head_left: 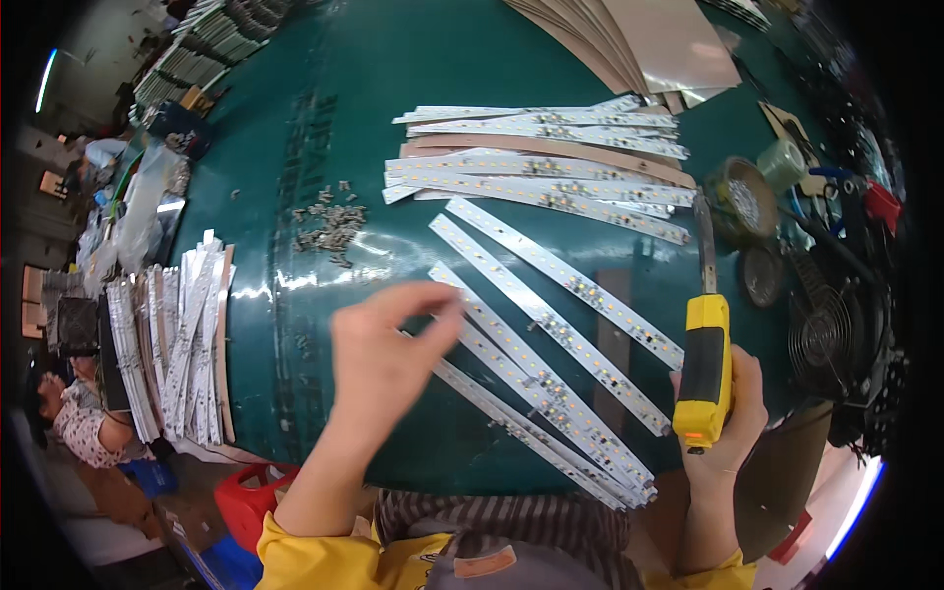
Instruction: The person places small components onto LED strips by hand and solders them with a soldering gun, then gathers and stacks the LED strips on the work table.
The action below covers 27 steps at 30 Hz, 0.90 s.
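Observation:
My right hand (733, 418) is wrapped round a yellow and black hand-held power tool (703, 359), whose long metal shaft points away from me. Slightly blurred, my left hand (388, 339) has thumb and forefinger curled together in a pinch over the left ends of some LED light strips; what is between the fingertips, if anything, is too small to make out. Several white LED strips (551, 305) lie slanted on the green table (295, 393) between my hands. Closest to me, a few strips (546, 393) overlap in a bunch.
More LED strips (551, 182) are piled farther back, and another stack (182, 344) is at left. Small metal parts (331, 226) form a loose heap. At right are a round tin (739, 202), a small fan (824, 329) and a red object (882, 204). Brown sheets (678, 49) lie at the back.

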Tool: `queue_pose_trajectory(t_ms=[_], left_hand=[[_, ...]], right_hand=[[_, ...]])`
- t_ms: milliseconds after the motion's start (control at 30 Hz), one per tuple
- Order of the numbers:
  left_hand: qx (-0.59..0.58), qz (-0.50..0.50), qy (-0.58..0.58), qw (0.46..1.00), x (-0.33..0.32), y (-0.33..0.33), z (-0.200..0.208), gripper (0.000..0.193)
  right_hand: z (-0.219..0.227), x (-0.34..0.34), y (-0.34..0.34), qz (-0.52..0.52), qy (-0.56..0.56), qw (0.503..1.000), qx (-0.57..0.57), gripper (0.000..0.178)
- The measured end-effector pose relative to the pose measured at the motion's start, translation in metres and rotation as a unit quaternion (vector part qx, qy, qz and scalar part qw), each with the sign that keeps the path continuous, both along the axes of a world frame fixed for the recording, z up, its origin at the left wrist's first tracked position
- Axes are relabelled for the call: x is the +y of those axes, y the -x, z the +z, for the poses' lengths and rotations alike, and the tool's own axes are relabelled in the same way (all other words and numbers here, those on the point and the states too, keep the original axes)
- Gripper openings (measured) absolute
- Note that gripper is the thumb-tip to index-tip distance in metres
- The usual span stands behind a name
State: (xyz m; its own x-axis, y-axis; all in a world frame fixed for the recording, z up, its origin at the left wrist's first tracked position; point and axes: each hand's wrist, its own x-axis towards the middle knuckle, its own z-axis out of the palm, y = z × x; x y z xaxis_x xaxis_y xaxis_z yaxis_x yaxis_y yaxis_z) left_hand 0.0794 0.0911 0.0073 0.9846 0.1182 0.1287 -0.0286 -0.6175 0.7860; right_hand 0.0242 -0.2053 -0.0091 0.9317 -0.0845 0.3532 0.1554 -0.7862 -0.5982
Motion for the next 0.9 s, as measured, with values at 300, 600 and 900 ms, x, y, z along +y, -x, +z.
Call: queue_pose_trajectory(t_ms=[300,600,900], left_hand=[[-0.034,-0.147,-0.107,0.983,-0.059,-0.03,-0.024,0.01],[-0.105,-0.141,-0.103,0.979,-0.063,-0.026,-0.032,0.013],[-0.03,-0.077,0.001,0.997,-0.066,-0.024,-0.035,0.022]], right_hand=[[0.005,0.001,0.007,0.008,0.002,1.0,0.017,0.041],[0.003,0.002,0.006,0.014,0.001,1.0,0.0,0.041],[0.004,0.003,0.006,0.017,-0.015,1.0,0.016,0.041]])
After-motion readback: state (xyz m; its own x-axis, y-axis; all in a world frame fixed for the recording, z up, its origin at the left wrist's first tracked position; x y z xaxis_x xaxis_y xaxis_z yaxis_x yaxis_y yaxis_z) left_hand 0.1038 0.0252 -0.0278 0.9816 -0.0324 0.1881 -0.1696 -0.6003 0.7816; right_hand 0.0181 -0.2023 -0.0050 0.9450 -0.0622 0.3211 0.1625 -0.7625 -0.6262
